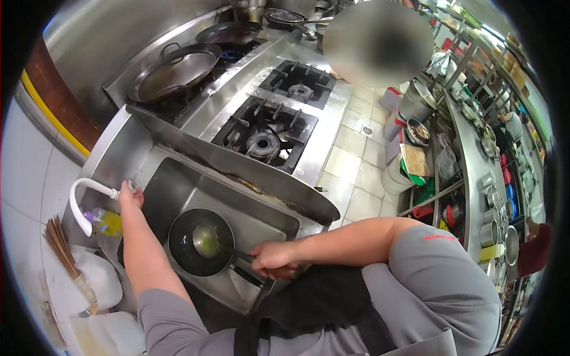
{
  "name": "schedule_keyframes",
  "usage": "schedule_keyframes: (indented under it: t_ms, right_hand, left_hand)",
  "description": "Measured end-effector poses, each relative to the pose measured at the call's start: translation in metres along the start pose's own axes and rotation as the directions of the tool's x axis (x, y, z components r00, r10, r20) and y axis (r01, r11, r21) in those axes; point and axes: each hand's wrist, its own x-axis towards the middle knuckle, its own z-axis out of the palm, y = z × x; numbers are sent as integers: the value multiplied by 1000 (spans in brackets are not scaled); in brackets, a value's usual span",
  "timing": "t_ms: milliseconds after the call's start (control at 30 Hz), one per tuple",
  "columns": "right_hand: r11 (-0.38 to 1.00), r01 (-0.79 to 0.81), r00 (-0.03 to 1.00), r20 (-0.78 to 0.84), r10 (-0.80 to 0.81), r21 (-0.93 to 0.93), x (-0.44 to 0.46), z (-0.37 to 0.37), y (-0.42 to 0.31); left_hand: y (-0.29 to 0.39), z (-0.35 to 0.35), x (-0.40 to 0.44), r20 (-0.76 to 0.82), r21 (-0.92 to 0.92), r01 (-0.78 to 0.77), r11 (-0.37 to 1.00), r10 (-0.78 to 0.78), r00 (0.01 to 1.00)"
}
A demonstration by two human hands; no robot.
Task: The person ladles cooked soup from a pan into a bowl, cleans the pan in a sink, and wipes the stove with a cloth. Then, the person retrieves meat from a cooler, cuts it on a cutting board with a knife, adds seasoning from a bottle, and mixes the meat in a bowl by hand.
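My left hand (131, 194) is at the base of the white curved faucet (83, 188), its fingers closed around something I cannot make out. Over the steel sink (172, 181), my right hand (276, 259) grips the dark handle of a ladle (206, 240). The ladle's round bowl rests inside a black frying pan (199, 264) and holds some greenish-yellow liquid. The pan sits in the sink, its own black handle pointing toward my right hand and passing just below it; whether my fingers touch that handle cannot be told.
Beyond the sink's raised steel edge (237, 163) are gas burners (263, 144) and a large wok (175, 74). A bundle of sticks (62, 246) and a yellow bottle (109, 223) stand at left. Another person is at the far end. Shelves with pots line the right.
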Motion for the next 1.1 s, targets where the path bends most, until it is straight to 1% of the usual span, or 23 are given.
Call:
schedule_keyframes:
  t_ms: [67,100,200,233,267,300,333,367,400,433,533,567,667,767,800,833,867,900,933,967,1000,1033,1100]
  right_hand:
    - [995,-13,1000,5,12,103,6,5,-7]
    - [988,-16,1000,6,15,151,9,7,-12]
    - [965,-139,988,101,119,224,23,8,-25]
    - [956,-155,986,106,132,251,33,9,-25]
    - [971,-128,985,140,101,200,41,5,-25]
    - [984,-150,976,171,133,93,52,0,-26]
    - [987,-159,980,122,159,-15,73,-5,-20]
    - [988,-141,982,136,132,57,72,-5,-22]
    - [976,-215,966,141,217,-24,75,-5,-29]
    - [971,-237,960,149,237,-19,83,-7,-27]
    - [979,-204,978,34,204,-15,92,-6,-25]
    - [976,-214,975,56,216,-41,94,-3,-24]
    - [974,-211,970,104,219,-84,97,0,-17]
    - [974,-183,972,125,200,-133,101,9,-16]
    - [967,-185,972,112,207,-176,100,13,-17]
    - [959,-185,973,94,209,-216,98,18,-18]
    - [939,-177,976,72,206,-295,96,22,-13]
    - [915,-172,980,35,198,-365,93,23,-5]
    - [841,-196,965,54,257,-504,90,21,-1]
    - [720,-143,974,35,226,-679,78,25,-1]
    - [593,-23,993,48,104,-805,65,27,0]
    - [423,63,998,61,-20,-904,52,30,2]
    - [235,143,989,149,5,-961,46,28,13]
  left_hand:
    - [-19,-17,11,150,-289,-74,955,121,981]
    - [-31,-28,17,246,-324,-51,945,136,960]
    - [-52,-25,-25,271,-338,-134,931,233,934]
    - [-52,-20,-57,263,-276,-100,956,175,949]
    - [-53,-19,-87,233,-213,-61,975,111,966]
    - [-63,-27,-98,248,-123,-51,991,81,965]
    - [-69,-38,-117,290,-25,-65,998,70,954]
    - [-77,-55,-130,250,62,-77,995,59,966]
    - [-92,-72,-117,107,90,-47,995,37,994]
    - [-97,-90,-129,45,134,-51,990,46,998]
    - [-101,-138,-137,-61,291,-72,954,93,994]
    - [-108,-147,-139,-109,258,-90,962,122,987]
    - [-144,-178,-127,-193,715,-21,699,227,955]
    - [-170,-172,-158,-78,953,32,301,140,987]
    - [-183,-167,-166,-78,947,29,321,141,987]
    - [-180,-156,-186,-20,966,-22,259,159,987]
    - [-184,-151,-202,6,949,-75,307,218,976]
    - [-197,-155,-184,69,971,-111,212,193,979]
    - [-198,-153,-176,-52,954,2,299,159,986]
    - [-199,-153,-169,-30,908,-53,415,189,981]
    - [-180,-142,-182,-87,726,1,687,90,992]
    - [-176,-145,-168,-116,403,-43,914,97,988]
    - [-129,-142,-173,-118,220,-123,968,152,981]
